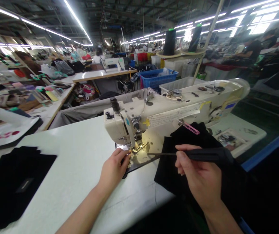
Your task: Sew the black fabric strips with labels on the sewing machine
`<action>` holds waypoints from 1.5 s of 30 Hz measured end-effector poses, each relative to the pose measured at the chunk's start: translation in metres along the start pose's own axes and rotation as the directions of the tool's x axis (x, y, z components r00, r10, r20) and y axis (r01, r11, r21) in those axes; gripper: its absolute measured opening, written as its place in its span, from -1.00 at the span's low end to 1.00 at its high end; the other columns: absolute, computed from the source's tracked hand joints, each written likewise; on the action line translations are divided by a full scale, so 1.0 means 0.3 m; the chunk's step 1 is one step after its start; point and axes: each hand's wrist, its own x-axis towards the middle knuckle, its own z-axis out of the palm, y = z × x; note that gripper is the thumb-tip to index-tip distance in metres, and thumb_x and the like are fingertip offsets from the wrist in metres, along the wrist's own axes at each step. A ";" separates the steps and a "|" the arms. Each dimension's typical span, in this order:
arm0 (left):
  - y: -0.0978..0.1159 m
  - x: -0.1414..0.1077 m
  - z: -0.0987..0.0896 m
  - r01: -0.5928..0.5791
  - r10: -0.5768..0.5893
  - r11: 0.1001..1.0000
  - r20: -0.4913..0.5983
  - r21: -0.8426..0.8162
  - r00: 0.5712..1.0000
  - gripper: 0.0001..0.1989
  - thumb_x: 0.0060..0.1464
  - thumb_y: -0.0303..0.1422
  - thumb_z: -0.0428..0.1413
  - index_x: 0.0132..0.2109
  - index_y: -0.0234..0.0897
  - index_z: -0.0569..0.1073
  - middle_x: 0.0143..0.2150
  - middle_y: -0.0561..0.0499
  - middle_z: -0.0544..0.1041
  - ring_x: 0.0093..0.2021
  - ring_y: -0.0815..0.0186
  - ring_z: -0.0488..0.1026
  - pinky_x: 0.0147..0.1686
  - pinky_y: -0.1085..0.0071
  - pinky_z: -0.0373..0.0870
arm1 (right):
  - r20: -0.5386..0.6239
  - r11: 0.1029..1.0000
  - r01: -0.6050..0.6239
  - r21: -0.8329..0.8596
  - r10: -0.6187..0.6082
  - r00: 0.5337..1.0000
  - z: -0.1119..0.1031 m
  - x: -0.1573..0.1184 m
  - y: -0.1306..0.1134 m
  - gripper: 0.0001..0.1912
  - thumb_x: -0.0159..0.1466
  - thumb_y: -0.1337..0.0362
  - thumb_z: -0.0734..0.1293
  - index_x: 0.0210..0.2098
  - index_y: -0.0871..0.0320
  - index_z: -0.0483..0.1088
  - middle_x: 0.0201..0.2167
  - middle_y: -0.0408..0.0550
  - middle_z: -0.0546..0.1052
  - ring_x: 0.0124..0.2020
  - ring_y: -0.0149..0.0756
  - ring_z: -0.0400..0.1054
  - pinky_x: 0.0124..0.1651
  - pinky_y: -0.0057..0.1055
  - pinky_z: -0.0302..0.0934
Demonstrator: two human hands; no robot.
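A screwdriver (206,154) with a black handle lies in my right hand (200,180), its thin shaft pointing left over the machine bed. The tip ends just right of the lit needle area on the sewing machine (159,107). My left hand (113,167) rests at the front of that area, thumb and fingers pinched together; what they hold is too small to make out. Beside these fingertips sits a slotted metal piece (140,148), yellow under the lamp. Black fabric (168,172) lies on the bed and table edge, partly behind my right hand.
More black fabric (12,182) lies on the left of the white table (76,156). Pink-handled snips (190,128) are by the machine arm. Black thread cones (169,42) stand behind it. Beyond are a blue crate (157,78) and another sewing machine (112,62).
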 end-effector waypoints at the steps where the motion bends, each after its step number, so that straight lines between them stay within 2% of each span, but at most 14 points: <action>1: 0.000 0.001 0.000 -0.001 0.001 1.000 -0.001 -0.006 1.000 -0.68 0.28 -0.18 -0.06 -0.12 -0.16 0.55 -0.14 -0.04 0.54 -0.20 0.22 0.55 -0.27 0.36 0.45 | -0.002 1.000 -0.008 0.017 0.008 1.000 0.002 0.000 -0.003 -0.78 0.30 0.11 0.39 -0.18 0.11 0.53 -0.54 -0.17 0.50 -0.62 -0.43 0.36 -0.56 -0.52 0.31; 5: 0.001 0.004 -0.002 -0.006 0.005 1.000 -0.007 -0.029 1.000 -0.71 0.26 -0.19 -0.05 -0.13 -0.17 0.53 -0.13 -0.04 0.55 -0.17 0.21 0.54 -0.25 0.35 0.45 | -0.063 0.990 -0.064 0.122 0.072 0.995 0.014 -0.005 -0.026 -0.76 0.30 0.09 0.38 -0.19 0.13 0.52 -0.57 -0.18 0.48 -0.63 -0.43 0.33 -0.59 -0.51 0.30; 12: 0.012 0.004 -0.007 0.001 -0.002 1.000 -0.040 -0.029 0.999 -0.80 0.23 -0.25 -0.04 -0.18 -0.18 0.45 -0.27 0.01 0.50 -0.29 0.25 0.49 -0.32 0.36 0.38 | -0.119 0.972 -0.117 0.206 0.143 0.982 0.008 -0.006 -0.050 -0.69 0.28 0.04 0.40 -0.16 0.15 0.49 -0.54 -0.15 0.52 -0.65 -0.45 0.31 -0.62 -0.53 0.22; 16: 0.024 0.001 -0.017 -0.006 0.005 1.000 -0.038 -0.030 0.999 -0.82 0.22 -0.27 -0.04 -0.24 -0.19 0.42 -0.27 0.01 0.49 -0.29 0.25 0.48 -0.32 0.36 0.38 | -0.089 0.974 -0.119 0.194 0.138 0.986 -0.003 -0.009 -0.053 -0.68 0.30 0.03 0.38 -0.14 0.15 0.47 -0.52 -0.15 0.53 -0.64 -0.44 0.31 -0.61 -0.51 0.22; 20: 0.024 -0.004 -0.021 -0.045 0.043 0.998 -0.059 -0.034 0.997 -0.77 0.26 -0.25 -0.07 -0.22 -0.19 0.45 -0.21 -0.02 0.52 -0.26 0.24 0.51 -0.31 0.36 0.40 | 0.004 0.977 -0.103 0.188 0.104 0.995 -0.010 -0.003 -0.047 -0.69 0.34 0.03 0.33 -0.10 0.15 0.43 -0.48 -0.15 0.52 -0.60 -0.43 0.34 -0.58 -0.51 0.25; 25: 0.025 -0.016 -0.006 -0.114 0.115 0.993 -0.065 0.022 0.991 -0.67 0.32 -0.24 -0.11 -0.03 -0.18 0.52 -0.06 -0.07 0.55 -0.17 0.22 0.54 -0.20 0.35 0.47 | 0.129 0.993 0.008 0.114 -0.023 0.991 -0.010 0.057 -0.042 -0.71 0.38 0.05 0.27 -0.09 0.14 0.36 -0.47 -0.16 0.51 -0.56 -0.40 0.39 -0.51 -0.49 0.31; 30: 0.068 0.007 0.002 -0.185 0.186 0.976 -0.001 0.113 0.983 -0.61 0.36 -0.26 -0.13 0.18 -0.16 0.45 0.05 -0.10 0.55 -0.06 0.17 0.56 -0.13 0.33 0.49 | 0.260 0.988 0.149 -0.033 -0.135 0.956 0.017 0.141 -0.079 -0.78 0.38 0.10 0.24 -0.16 0.13 0.34 -0.50 -0.18 0.47 -0.54 -0.37 0.39 -0.43 -0.46 0.29; 34: 0.118 0.064 0.005 -0.210 0.207 0.973 0.042 0.099 0.977 -0.64 0.35 -0.28 -0.07 0.17 -0.11 0.48 0.08 -0.07 0.58 0.02 0.15 0.55 -0.04 0.34 0.45 | 0.333 0.972 0.220 -0.080 -0.183 0.925 0.045 0.181 -0.113 -0.82 0.36 0.14 0.23 -0.20 0.12 0.33 -0.52 -0.19 0.46 -0.52 -0.36 0.38 -0.39 -0.45 0.25; 37: 0.137 0.103 0.016 -0.174 0.169 0.980 0.060 0.093 0.984 -0.70 0.32 -0.28 0.00 0.07 -0.08 0.55 -0.02 -0.04 0.64 -0.04 0.16 0.58 -0.05 0.37 0.43 | 0.352 0.951 0.282 -0.129 -0.222 0.909 0.063 0.199 -0.127 -0.85 0.34 0.17 0.25 -0.25 0.12 0.34 -0.53 -0.19 0.45 -0.50 -0.34 0.37 -0.39 -0.44 0.20; 41: 0.128 0.127 0.038 -0.108 0.105 0.990 0.036 0.094 0.994 -0.68 0.32 -0.27 -0.02 0.07 -0.12 0.56 -0.05 -0.07 0.65 -0.10 0.15 0.59 -0.12 0.36 0.43 | 0.371 0.931 0.321 -0.175 -0.239 0.897 0.083 0.223 -0.138 -0.81 0.34 0.13 0.26 -0.20 0.12 0.34 -0.50 -0.19 0.47 -0.47 -0.31 0.38 -0.38 -0.43 0.16; 45: 0.117 0.139 0.050 -0.097 0.094 0.994 0.053 0.059 0.994 -0.62 0.32 -0.29 -0.08 0.09 -0.21 0.55 -0.12 -0.07 0.66 -0.16 0.18 0.59 -0.16 0.36 0.44 | 0.422 0.896 0.387 -0.217 -0.271 0.865 0.098 0.253 -0.152 -0.74 0.38 0.07 0.23 -0.12 0.14 0.34 -0.41 -0.12 0.52 -0.38 -0.26 0.42 -0.33 -0.41 0.16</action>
